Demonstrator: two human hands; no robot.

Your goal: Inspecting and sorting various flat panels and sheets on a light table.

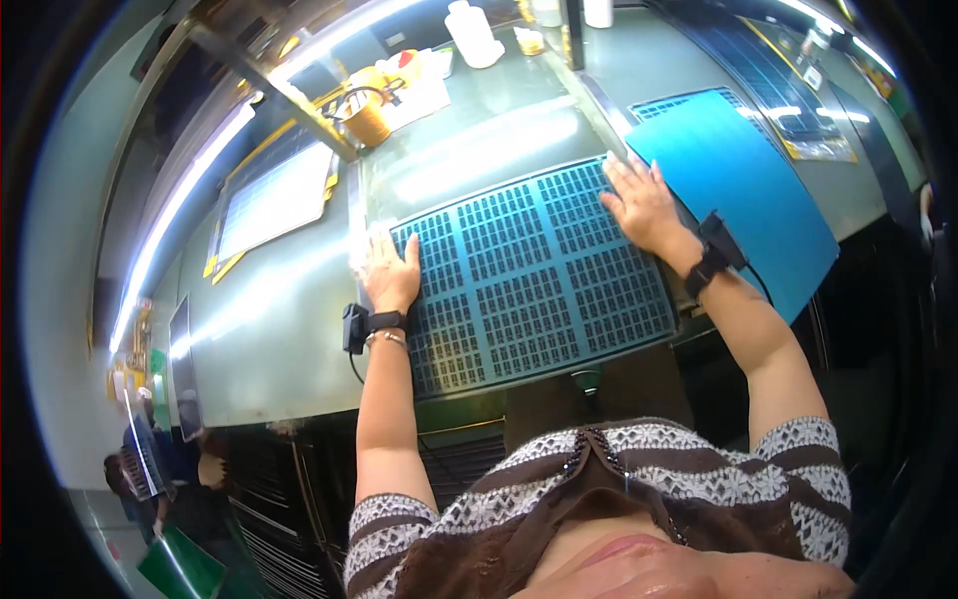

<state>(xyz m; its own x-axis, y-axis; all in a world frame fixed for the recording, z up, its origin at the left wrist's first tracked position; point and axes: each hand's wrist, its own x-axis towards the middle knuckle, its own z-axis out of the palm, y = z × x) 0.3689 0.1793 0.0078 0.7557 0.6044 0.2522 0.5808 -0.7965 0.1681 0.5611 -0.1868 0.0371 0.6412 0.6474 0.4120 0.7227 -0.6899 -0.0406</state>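
A large flat panel (524, 275), blue-green with a grid of small dark rectangular cells, lies on the bench in front of me. My left hand (391, 272) rests along its left edge near the far corner, fingers stretched out and thumb apart. At the far right corner is my right hand (644, 205), its fingers spread over the edge. Neither hand wraps round anything. A plain bright blue sheet (743, 180) lies just right of my right hand and covers most of another patterned panel (649, 108).
On the left, a pale panel (274, 200) lies over yellow-edged sheets. Toward the back stand a brown-orange container (366, 120) and a white bottle (469, 35). Metal posts rise behind the bench (299, 344). Another person (165, 454) is at the lower left, near a green board (182, 564).
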